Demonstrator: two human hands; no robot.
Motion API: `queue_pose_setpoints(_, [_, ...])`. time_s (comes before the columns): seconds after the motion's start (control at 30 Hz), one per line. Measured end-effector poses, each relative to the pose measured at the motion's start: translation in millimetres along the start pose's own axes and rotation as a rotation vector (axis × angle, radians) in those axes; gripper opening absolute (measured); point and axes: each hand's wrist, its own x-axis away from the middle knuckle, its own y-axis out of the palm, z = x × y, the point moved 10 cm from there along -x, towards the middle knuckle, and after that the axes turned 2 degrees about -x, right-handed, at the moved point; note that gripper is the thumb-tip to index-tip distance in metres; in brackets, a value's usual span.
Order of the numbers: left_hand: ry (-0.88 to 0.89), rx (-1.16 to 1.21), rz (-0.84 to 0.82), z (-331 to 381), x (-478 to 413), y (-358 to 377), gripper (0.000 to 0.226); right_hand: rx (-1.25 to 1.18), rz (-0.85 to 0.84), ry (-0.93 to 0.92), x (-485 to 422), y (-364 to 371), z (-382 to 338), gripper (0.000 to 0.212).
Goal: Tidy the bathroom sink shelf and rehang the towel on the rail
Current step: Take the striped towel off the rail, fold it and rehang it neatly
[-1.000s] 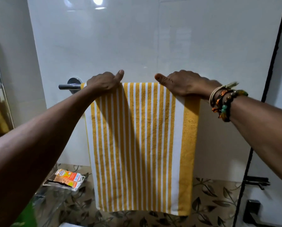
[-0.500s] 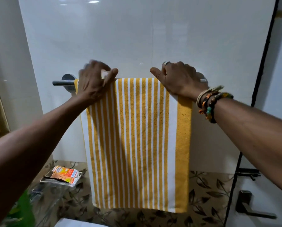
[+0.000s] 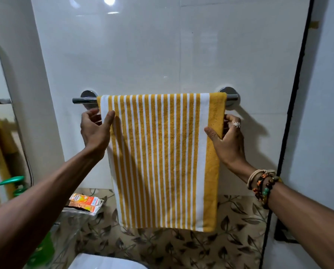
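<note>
Both hands at the side edges of the towel (image 3: 162,162), just below the rail (image 3: 84,100). Left hand (image 3: 95,131): thumb laid on the front of the striped cloth, fingers curled behind the edge, pinching it. Right hand (image 3: 228,140): thumb on the wide yellow band, fingers wrapped behind that edge, pinching it too; ring (image 3: 236,124) on one finger, beaded bracelets (image 3: 263,185) at the wrist. Towel draped over the chrome rail on the white tiled wall, yellow and white stripes running straight down, top fold level along the bar, lower hem reaching the leaf-patterned tiles (image 3: 181,247). Rail's left end bare, right end showing only at its round mount. Lower left, well apart from the towel: orange box (image 3: 84,202) lying on a glass shelf (image 3: 71,216). Further left, green pump bottle (image 3: 12,181), blurred.
</note>
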Motion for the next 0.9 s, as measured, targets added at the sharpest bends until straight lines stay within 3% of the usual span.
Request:
queue_pose_setpoints(0.17, [-0.052, -0.07, -0.146, -17.0, 8.3, 0.8, 0.052, -0.084, -0.101, 0.155, 11.2, 7.7, 14.4, 0.03])
queue_pose_setpoints(0.4, [-0.261, -0.005, -0.389, -50.4, 25.9, 14.9, 0.035, -0.218, -0.171, 0.287, 24.0, 12.7, 37.2, 0.039])
queue_pose_setpoints(0.67, [-0.319, 0.272, -0.34, -33.2, 6.7, 13.7, 0.045, -0.459, -0.3, 0.389, -1.3, 23.3, 28.2, 0.044])
queue_pose_setpoints(0.9, [-0.274, 0.218, -0.395, -26.6, 0.8, 30.4, 0.031, -0.433, -0.288, 0.361, -15.8, 31.5, 22.3, 0.05])
